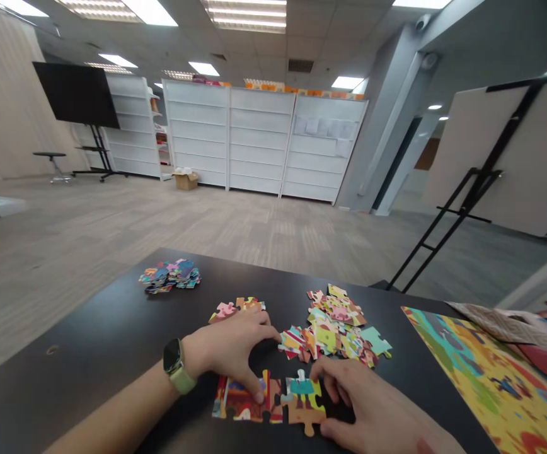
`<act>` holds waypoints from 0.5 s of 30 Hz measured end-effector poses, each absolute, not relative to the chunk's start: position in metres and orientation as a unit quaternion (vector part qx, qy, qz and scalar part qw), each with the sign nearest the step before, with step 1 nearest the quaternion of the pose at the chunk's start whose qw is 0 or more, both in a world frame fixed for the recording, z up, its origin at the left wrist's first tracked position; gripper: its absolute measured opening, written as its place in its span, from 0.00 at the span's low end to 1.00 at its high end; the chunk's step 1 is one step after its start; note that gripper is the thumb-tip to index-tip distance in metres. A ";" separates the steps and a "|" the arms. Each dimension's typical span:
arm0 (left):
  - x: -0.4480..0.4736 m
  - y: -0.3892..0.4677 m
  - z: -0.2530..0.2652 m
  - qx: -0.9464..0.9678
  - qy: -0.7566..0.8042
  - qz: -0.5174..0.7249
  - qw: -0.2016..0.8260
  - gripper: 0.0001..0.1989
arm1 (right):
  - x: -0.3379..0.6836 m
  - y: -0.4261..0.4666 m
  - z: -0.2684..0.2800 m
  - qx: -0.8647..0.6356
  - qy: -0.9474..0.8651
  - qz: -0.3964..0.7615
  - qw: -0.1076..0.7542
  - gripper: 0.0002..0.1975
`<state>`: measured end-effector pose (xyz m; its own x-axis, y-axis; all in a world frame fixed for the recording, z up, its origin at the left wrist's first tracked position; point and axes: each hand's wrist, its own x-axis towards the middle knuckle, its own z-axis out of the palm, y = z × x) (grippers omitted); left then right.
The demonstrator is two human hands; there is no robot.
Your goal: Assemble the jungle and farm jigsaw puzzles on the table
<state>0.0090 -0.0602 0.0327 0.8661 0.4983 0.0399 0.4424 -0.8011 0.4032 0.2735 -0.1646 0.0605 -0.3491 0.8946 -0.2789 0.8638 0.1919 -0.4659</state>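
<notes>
Left hand (236, 340) with fingers loosely spread, right hand (361, 397) with fingers grasping the yellow piece (304, 403) — a crooked push could buckle the joined pieces (240, 407).

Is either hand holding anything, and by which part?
Right hand: thumb and fingers at the yellow piece's right side; a firm grip cannot be told. Left hand: thumb resting on the joined red pieces, no grip visible.
</notes>
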 end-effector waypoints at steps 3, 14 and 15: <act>0.009 -0.061 0.032 0.947 0.246 0.075 0.192 0.43 | 0.275 -0.164 0.060 -0.565 -0.772 0.290 0.028 0.16; 0.012 -0.064 0.035 0.947 0.244 0.087 0.191 0.40 | 0.268 -0.165 0.052 -0.555 -0.786 0.268 0.041 0.16; 0.014 -0.067 0.035 0.946 0.247 0.091 0.192 0.38 | 0.267 -0.165 0.051 -0.554 -0.787 0.267 0.043 0.16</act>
